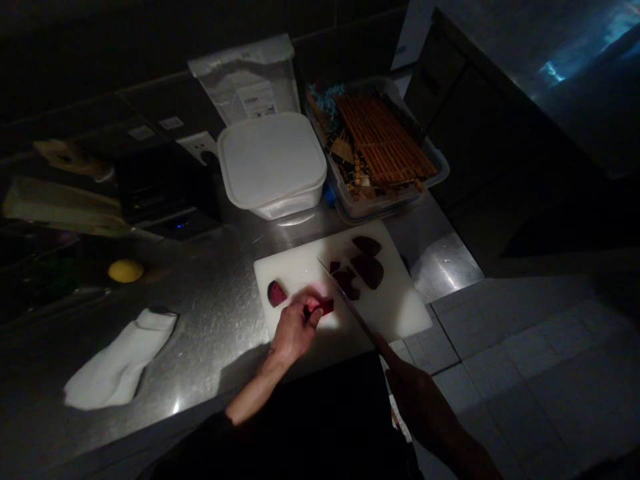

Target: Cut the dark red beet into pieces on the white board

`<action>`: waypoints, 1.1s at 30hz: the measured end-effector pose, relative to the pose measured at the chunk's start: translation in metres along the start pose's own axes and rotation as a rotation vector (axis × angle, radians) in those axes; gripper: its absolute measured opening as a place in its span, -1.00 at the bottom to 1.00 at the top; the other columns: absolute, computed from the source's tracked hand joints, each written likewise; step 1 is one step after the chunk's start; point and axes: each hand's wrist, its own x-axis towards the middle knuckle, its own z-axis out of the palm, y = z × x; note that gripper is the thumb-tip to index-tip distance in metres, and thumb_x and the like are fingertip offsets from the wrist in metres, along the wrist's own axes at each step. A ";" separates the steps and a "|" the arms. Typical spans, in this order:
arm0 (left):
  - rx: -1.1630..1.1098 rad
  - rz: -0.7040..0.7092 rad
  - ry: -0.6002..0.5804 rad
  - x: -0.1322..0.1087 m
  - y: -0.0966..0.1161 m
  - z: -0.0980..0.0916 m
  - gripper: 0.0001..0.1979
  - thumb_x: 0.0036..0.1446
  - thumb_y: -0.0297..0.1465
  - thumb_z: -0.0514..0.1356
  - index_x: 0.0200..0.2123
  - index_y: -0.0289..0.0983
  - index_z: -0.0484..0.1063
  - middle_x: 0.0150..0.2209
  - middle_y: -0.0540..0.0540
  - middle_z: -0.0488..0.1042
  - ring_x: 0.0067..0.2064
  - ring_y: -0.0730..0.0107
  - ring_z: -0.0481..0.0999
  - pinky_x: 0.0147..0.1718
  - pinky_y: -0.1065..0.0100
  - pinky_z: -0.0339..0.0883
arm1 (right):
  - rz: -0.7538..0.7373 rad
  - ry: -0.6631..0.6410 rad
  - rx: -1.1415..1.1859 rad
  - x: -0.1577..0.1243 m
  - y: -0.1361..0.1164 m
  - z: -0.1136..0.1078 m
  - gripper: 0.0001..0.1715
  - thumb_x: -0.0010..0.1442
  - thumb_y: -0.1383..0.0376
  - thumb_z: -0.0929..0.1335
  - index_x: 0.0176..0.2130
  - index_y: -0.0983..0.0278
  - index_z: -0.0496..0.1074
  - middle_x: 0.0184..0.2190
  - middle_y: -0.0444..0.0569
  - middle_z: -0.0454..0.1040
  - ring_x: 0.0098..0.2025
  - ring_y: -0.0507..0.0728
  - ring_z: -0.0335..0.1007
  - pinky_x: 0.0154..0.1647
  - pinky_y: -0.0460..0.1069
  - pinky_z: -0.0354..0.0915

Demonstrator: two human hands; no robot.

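My left hand (294, 330) rests on a white plastic cutting board (300, 268), its fingers curled on a small dark red beet piece (325, 307). My right hand (411, 400) grips the handle of a long kitchen knife (349, 304), whose blade slants up over the board. The blade's tip is near several dark beet slices (367, 272) on the far side. Another beet chunk (277, 293) lies on the board to the left of my fingers.
The board lies on a stainless steel counter (215, 313), with a white cloth (120, 360) and a lemon (125, 271) to the left. Behind it stand a white lidded tub (271, 160) and a plastic bin (430, 167) holding a bamboo mat. Tiled floor (500, 373) shows at right.
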 end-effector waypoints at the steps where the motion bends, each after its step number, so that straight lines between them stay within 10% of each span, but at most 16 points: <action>1: -0.030 -0.040 0.023 -0.001 -0.003 0.004 -0.90 0.20 -0.38 0.11 -0.38 -0.21 0.33 -0.47 0.03 0.43 -0.44 0.37 0.45 -0.41 0.35 0.31 | 0.018 -0.018 0.011 -0.005 0.002 0.000 -0.34 0.34 0.24 0.02 0.39 0.22 -0.03 -0.49 -0.09 0.45 -0.48 0.10 0.35 -0.48 -0.04 0.22; 11: 0.526 0.288 0.194 -0.005 -0.018 0.017 -0.70 0.23 -0.32 0.15 0.01 -0.28 0.32 -0.08 -0.23 0.41 -0.09 0.10 0.46 -0.18 0.16 0.45 | 0.207 0.001 -0.085 -0.035 0.027 -0.003 -0.34 0.37 0.02 0.05 0.37 0.09 -0.01 -0.30 -0.05 0.59 -0.34 0.14 0.51 -0.38 -0.01 0.31; 18: 0.444 0.523 0.154 -0.003 -0.036 0.017 -0.75 0.26 -0.42 0.14 0.00 -0.25 0.40 -0.02 -0.19 0.44 0.04 0.13 0.38 0.01 0.06 0.39 | 0.150 -0.081 -0.385 -0.015 0.035 -0.002 -0.41 0.32 0.30 0.05 0.20 0.39 0.32 -0.42 0.07 0.57 -0.42 0.15 0.48 -0.43 -0.02 0.23; 33: 0.290 0.793 0.007 0.001 -0.064 0.021 -0.56 0.32 -0.37 0.01 0.25 -0.21 0.20 0.10 -0.15 0.45 0.18 0.13 0.30 0.15 0.06 0.31 | -0.115 -0.110 -0.607 -0.013 0.028 -0.018 0.02 0.08 0.59 0.10 0.37 -0.12 -0.16 -0.35 -0.10 0.39 -0.47 0.02 0.34 -0.49 -0.11 0.04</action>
